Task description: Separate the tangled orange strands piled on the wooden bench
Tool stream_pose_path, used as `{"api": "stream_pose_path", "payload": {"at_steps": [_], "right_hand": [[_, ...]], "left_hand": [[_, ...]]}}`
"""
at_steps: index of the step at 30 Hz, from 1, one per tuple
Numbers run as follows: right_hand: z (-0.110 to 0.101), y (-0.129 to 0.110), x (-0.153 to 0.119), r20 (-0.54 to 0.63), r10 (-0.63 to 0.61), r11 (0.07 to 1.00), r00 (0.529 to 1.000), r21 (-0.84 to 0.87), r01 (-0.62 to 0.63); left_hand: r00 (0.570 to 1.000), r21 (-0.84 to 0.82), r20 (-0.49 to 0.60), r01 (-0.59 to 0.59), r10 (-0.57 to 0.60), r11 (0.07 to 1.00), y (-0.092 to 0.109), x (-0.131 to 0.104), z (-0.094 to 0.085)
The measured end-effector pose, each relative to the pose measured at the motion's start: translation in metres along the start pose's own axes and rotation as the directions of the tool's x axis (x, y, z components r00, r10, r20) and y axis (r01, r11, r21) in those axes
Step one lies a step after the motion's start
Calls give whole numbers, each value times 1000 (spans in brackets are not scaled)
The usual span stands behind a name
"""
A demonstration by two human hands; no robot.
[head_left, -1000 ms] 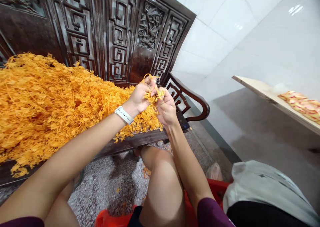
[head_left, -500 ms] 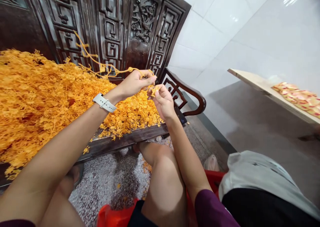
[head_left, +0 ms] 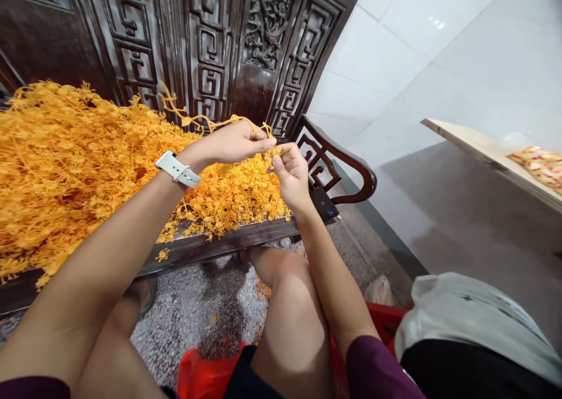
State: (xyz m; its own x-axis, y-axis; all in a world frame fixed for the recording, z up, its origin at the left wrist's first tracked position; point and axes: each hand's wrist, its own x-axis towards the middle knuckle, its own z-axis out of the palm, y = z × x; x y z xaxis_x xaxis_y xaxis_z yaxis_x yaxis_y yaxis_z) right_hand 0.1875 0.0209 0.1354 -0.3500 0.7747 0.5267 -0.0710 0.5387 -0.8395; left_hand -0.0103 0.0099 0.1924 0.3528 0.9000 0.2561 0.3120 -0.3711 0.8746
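My left hand (head_left: 243, 141), with a white band on its wrist, pinches a knotted orange strand (head_left: 206, 120) that runs over its back and trails up to the left. Close beside it, my right hand (head_left: 290, 172) is closed on a small orange piece (head_left: 273, 152) at its fingertips. The two hands nearly meet above the right end of a large heap of orange stringy pieces (head_left: 100, 165). That heap covers the seat of a dark carved wooden bench (head_left: 259, 233).
The bench's curved armrest (head_left: 362, 182) stands right of my hands, with a dark phone-like object (head_left: 324, 205) beside it. A wooden board (head_left: 483, 156) juts in at the right, bearing a red and yellow bundle (head_left: 538, 166). Pale cloth (head_left: 465, 311) lies at the lower right.
The view has shifted, so the bench appears farther right. The loose end of the strand hangs lower and nearer my left hand. Both hands remain closed and close together.
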Motion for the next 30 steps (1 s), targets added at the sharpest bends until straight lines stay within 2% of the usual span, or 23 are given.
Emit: {"api": "stream_pose_path", "payload": {"at_steps": [4, 7, 12, 17, 19, 23, 27, 30], "right_hand": [[4, 4, 0, 63, -3, 999, 998, 39, 1], [10, 7, 1, 70, 57, 981, 996, 182, -69], [20, 0, 1, 41, 245, 898, 969, 368, -242], [29, -4, 1, 4, 241, 899, 971, 375, -225], [30, -5, 1, 19, 246, 890, 969, 392, -234], [31, -8, 0, 123, 263, 826, 957, 484, -289], [30, -11, 0, 169, 225, 777, 959, 562, -282], [27, -19, 1, 155, 156, 724, 976, 654, -219]], "left_hand": [[994, 85, 104, 6, -15, 996, -2, -8, -13], [992, 50, 124, -24, 17, 998, -7, -11, -17], [994, -40, 87, -69, 73, 997, -21, -10, -12], [997, -157, 5, -75, 76, 985, -29, -8, -6], [996, -290, -10, -92, 93, 953, -31, -9, -2], [995, -545, -20, -90, 94, 834, -33, -10, 11], [994, -670, -36, -99, 101, 735, -33, -10, 19], [988, -757, -113, -154, 105, 635, -31, -11, 23]]}}
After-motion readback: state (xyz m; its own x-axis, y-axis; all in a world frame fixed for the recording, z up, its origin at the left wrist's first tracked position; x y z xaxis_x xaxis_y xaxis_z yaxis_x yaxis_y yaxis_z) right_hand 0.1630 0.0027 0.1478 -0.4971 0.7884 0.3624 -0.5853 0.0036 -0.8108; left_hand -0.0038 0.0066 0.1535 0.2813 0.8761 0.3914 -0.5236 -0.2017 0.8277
